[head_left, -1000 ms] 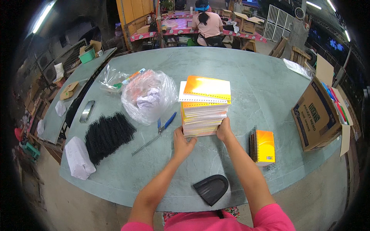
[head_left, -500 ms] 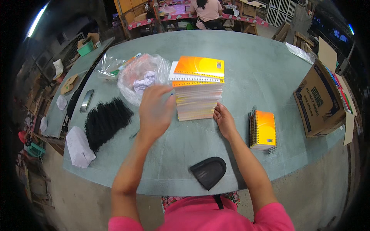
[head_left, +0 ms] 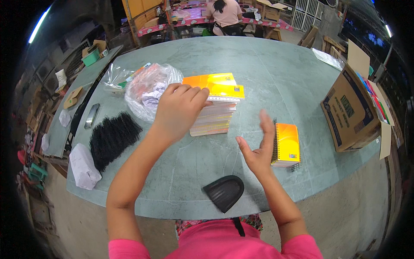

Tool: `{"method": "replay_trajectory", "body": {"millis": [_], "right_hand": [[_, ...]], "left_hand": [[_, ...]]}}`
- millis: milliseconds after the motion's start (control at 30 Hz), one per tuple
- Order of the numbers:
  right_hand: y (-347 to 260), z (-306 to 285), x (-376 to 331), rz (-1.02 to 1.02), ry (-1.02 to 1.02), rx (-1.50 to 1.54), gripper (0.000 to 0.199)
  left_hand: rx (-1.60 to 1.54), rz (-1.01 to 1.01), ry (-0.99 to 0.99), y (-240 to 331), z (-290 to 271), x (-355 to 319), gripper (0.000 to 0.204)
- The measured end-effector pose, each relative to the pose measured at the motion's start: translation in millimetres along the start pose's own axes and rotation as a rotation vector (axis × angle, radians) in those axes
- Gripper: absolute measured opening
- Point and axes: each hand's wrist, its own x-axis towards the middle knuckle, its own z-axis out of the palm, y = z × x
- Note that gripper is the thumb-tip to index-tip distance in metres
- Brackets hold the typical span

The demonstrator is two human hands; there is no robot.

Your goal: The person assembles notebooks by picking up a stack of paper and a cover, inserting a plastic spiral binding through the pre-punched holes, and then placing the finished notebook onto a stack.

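Whereas both hands flanked the stack of notebooks (head_left: 215,105) a second ago, the left hand (head_left: 179,110) now lies on its top, at 12 o'clock on the counter (head_left: 276,64), fingers curled over the orange cover. Right hand (head_left: 256,149) has withdrawn, its grip spread and empty, beside the small spiral notebook (head_left: 286,144) at 3 o'clock. Judgement: the top cover is being worked.

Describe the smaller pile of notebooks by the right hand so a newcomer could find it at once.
Start from the big open brown cardboard box at the right edge of the grey-green table. Just left of it, beside the open right hand, lies a small pile of orange spiral-bound notebooks. Unlike the taller orange-topped stack under the left hand, it shows black wire coils along its left edge.
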Motion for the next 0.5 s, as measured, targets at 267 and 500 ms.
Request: {"method": "replay_trajectory", "body": {"millis": [267, 500], "right_hand": [[-12, -6, 4, 0.121, -0.675, 0.171, 0.021], [72, 39, -78, 0.587, -0.697, 0.448, 0.016]], "left_hand": [[-0.184, -0.085, -0.202, 60, -29, -70, 0.028], [-1.555, -1.21, 0.049, 54, 83, -157, 0.026]]}}
